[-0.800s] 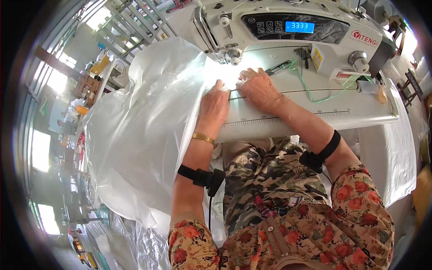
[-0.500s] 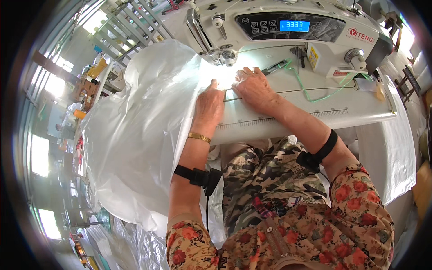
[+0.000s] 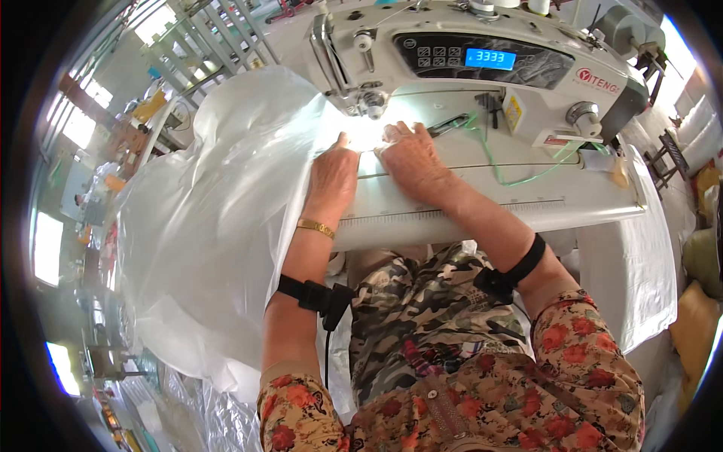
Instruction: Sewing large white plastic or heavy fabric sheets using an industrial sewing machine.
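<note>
A large translucent white plastic sheet spreads over the left side of the sewing machine and hangs down beside my left arm. Close to the needle area, my left hand is closed on the sheet's right edge, its thumb pointing toward the lamp glare. My right hand lies just right of it on the machine bed, fingers curled at the lit spot under the sewing head. Glare washes out the fingertips and whatever is between them.
Right of my right hand lie thread snips and a loose green thread. A small black tool stands farther back. White material hangs at the bed's right end. Metal racks stand at the far left.
The whole view has shifted slightly, so everything appears a little farther left. Both hands stay close together by the needle area, with the sheet still at my left hand.
</note>
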Available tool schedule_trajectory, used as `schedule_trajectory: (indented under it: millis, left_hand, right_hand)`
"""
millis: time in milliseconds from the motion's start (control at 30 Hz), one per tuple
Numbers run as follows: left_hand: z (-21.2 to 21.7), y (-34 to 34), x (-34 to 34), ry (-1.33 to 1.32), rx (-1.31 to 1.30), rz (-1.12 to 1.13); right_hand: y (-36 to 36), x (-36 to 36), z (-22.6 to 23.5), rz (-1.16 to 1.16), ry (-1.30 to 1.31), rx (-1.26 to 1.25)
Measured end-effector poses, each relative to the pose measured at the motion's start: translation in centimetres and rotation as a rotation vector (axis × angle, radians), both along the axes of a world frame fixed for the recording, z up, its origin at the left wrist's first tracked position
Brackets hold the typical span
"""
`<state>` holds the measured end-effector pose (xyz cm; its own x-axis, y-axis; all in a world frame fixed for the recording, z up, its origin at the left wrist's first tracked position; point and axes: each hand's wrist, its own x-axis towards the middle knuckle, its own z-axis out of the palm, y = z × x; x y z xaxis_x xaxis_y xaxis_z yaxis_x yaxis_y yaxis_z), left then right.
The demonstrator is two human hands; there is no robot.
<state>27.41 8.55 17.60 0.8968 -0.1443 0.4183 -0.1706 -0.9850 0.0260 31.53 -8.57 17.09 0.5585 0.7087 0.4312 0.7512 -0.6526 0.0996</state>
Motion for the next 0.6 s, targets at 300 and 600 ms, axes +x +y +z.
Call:
schedule_trajectory:
  millis: [300, 600]
  left_hand:
    - [0.2, -0.9, 0.9, -0.055, -0.008, -0.017]
    - [-0.2, 0.0, 1.5, -0.023, 0.004, 0.019]
  right_hand:
    - [-0.7, 0.2, 1.3, -0.017, 0.125, -0.031]
    - [0.2, 0.0, 1.8, -0.054, 0.131, -0.104]
